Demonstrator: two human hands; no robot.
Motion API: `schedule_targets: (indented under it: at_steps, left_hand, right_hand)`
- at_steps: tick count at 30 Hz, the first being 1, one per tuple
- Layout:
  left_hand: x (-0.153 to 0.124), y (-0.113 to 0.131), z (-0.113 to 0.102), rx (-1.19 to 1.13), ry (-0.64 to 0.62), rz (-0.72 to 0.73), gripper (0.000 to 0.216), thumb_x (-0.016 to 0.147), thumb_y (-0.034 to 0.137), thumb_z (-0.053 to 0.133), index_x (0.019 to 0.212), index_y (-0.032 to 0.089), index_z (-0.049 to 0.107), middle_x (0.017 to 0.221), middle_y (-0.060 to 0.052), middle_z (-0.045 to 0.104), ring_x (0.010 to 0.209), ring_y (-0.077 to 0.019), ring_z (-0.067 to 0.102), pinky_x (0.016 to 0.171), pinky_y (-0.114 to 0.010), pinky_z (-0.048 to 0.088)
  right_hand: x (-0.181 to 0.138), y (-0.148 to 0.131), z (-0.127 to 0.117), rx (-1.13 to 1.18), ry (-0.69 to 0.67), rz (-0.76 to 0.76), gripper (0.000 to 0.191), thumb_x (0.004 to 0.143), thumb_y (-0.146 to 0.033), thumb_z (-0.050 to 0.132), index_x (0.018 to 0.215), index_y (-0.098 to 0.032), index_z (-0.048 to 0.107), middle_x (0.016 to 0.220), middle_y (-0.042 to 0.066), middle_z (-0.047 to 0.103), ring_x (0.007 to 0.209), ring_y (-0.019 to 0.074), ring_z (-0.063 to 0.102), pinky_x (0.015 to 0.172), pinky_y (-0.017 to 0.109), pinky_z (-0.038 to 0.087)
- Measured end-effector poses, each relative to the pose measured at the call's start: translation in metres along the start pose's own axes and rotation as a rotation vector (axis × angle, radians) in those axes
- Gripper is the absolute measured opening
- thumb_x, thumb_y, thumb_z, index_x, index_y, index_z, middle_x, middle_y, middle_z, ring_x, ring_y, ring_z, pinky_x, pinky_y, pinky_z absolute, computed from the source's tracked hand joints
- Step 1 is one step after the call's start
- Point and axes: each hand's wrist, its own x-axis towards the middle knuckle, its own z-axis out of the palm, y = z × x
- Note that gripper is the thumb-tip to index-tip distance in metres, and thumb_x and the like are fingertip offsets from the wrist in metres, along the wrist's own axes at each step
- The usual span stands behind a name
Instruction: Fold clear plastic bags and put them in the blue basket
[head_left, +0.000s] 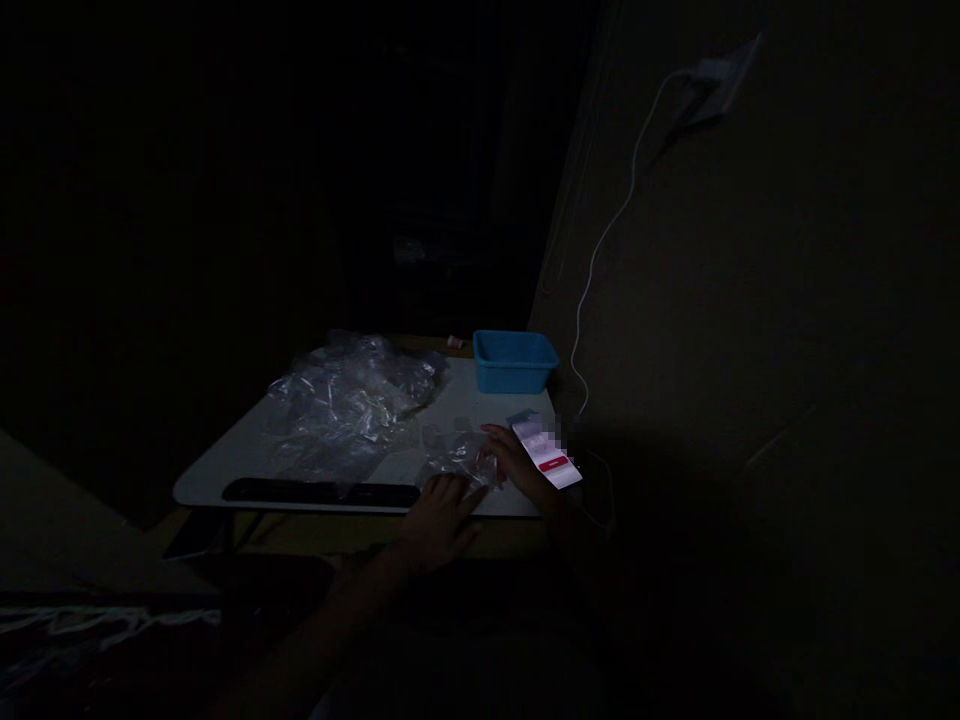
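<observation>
In dim light, a small clear plastic bag [454, 450] lies at the front of a white lap table [442, 405]. My left hand [441, 515] rests palm down at the bag's near edge, fingers spread. From the right, my right hand [511, 460] reaches over the bag's right side with its fingers apart, touching the plastic. Part of the bag is hidden under my fingers. Left of it sits a large crumpled heap of clear plastic bags [352, 400].
A blue plastic basket [514, 378] stands at the back right. A phone with a lit screen [547, 455] lies beside my right hand. A white cable [592, 270] hangs from a wall socket [716, 80]. A dark slot [300, 492] lines the table's front edge.
</observation>
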Motion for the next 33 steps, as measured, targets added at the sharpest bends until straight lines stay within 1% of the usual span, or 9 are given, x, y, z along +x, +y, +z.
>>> schedule_targets:
  at_steps: [3, 6, 12, 15, 18, 21, 24, 27, 33]
  left_hand:
    - [0.001, 0.000, -0.002, -0.004, -0.011, 0.004, 0.046, 0.083, 0.043, 0.032, 0.125, 0.023, 0.037, 0.112, -0.011, 0.043, 0.098, -0.0257, 0.037, 0.084, -0.042, 0.030]
    - [0.001, 0.000, -0.003, -0.013, -0.013, 0.009, 0.047, 0.083, 0.044, 0.033, 0.125, 0.024, 0.036, 0.115, -0.011, 0.042, 0.100, -0.0261, 0.036, 0.085, -0.043, 0.029]
    - [0.001, 0.000, -0.003, -0.015, -0.016, 0.009, 0.047, 0.082, 0.046, 0.033, 0.123, 0.024, 0.039, 0.112, -0.011, 0.043, 0.098, -0.0259, 0.037, 0.085, -0.043, 0.029]
    - [0.001, 0.000, -0.003, -0.010, -0.015, 0.008, 0.048, 0.082, 0.046, 0.033, 0.124, 0.024, 0.038, 0.112, -0.011, 0.043, 0.098, -0.0259, 0.037, 0.084, -0.043, 0.029]
    - [0.001, 0.001, -0.003, -0.004, -0.011, 0.006, 0.048, 0.082, 0.046, 0.033, 0.125, 0.024, 0.037, 0.110, -0.011, 0.043, 0.098, -0.0259, 0.037, 0.084, -0.043, 0.029]
    - [0.001, 0.001, -0.003, -0.004, -0.014, -0.002, 0.048, 0.082, 0.046, 0.033, 0.124, 0.025, 0.038, 0.109, -0.010, 0.044, 0.097, -0.0257, 0.037, 0.084, -0.043, 0.029]
    - [0.001, 0.001, -0.003, -0.001, -0.024, 0.005, 0.048, 0.082, 0.046, 0.033, 0.125, 0.025, 0.037, 0.110, -0.010, 0.044, 0.097, -0.0255, 0.037, 0.085, -0.043, 0.029]
    - [0.001, 0.000, -0.002, 0.003, -0.024, 0.008, 0.048, 0.082, 0.046, 0.032, 0.125, 0.025, 0.036, 0.112, -0.010, 0.044, 0.097, -0.0256, 0.038, 0.084, -0.043, 0.030]
    - [0.000, -0.002, 0.002, -0.008, 0.020, 0.023, 0.052, 0.081, 0.047, 0.033, 0.127, 0.024, 0.033, 0.118, -0.011, 0.042, 0.106, -0.0271, 0.035, 0.090, -0.045, 0.025]
  right_hand:
    - [-0.002, -0.005, 0.000, -0.041, -0.024, 0.033, 0.039, 0.078, -0.037, 0.039, 0.112, -0.020, 0.045, 0.074, -0.001, 0.056, 0.035, 0.0047, 0.038, 0.031, 0.018, 0.028]
    - [-0.003, -0.008, 0.001, -0.087, -0.043, 0.050, 0.038, 0.078, -0.037, 0.039, 0.113, -0.023, 0.046, 0.084, 0.000, 0.057, 0.038, 0.0051, 0.040, 0.033, 0.019, 0.029]
    - [0.001, -0.005, 0.006, -0.096, -0.017, 0.004, 0.036, 0.077, -0.036, 0.041, 0.110, -0.025, 0.049, 0.105, 0.001, 0.051, 0.069, 0.0118, 0.052, 0.052, 0.022, 0.041]
    - [0.004, -0.003, 0.006, -0.047, -0.024, 0.000, 0.036, 0.077, -0.036, 0.041, 0.109, -0.024, 0.049, 0.099, 0.002, 0.054, 0.075, 0.0139, 0.053, 0.057, 0.024, 0.043]
    - [0.007, 0.000, 0.002, -0.014, -0.006, 0.006, 0.036, 0.078, -0.036, 0.038, 0.110, -0.023, 0.047, 0.084, 0.000, 0.057, 0.061, 0.0120, 0.052, 0.047, 0.021, 0.039]
    - [0.007, 0.004, -0.002, -0.005, 0.014, 0.019, 0.036, 0.078, -0.038, 0.036, 0.109, -0.022, 0.046, 0.073, -0.002, 0.055, 0.046, 0.0088, 0.045, 0.036, 0.019, 0.030]
    - [0.007, 0.005, -0.003, 0.000, -0.026, 0.045, 0.036, 0.078, -0.040, 0.036, 0.106, -0.020, 0.047, 0.069, -0.003, 0.053, 0.040, 0.0073, 0.041, 0.032, 0.018, 0.027]
    - [0.008, 0.003, -0.001, -0.002, -0.044, 0.012, 0.033, 0.078, -0.038, 0.036, 0.105, -0.021, 0.047, 0.072, -0.002, 0.055, 0.043, 0.0078, 0.045, 0.034, 0.018, 0.031]
    - [0.008, 0.003, -0.004, 0.019, 0.060, -0.053, 0.036, 0.071, -0.030, 0.049, 0.106, -0.021, 0.044, 0.065, -0.003, 0.053, 0.055, 0.0115, 0.051, 0.042, 0.020, 0.036]
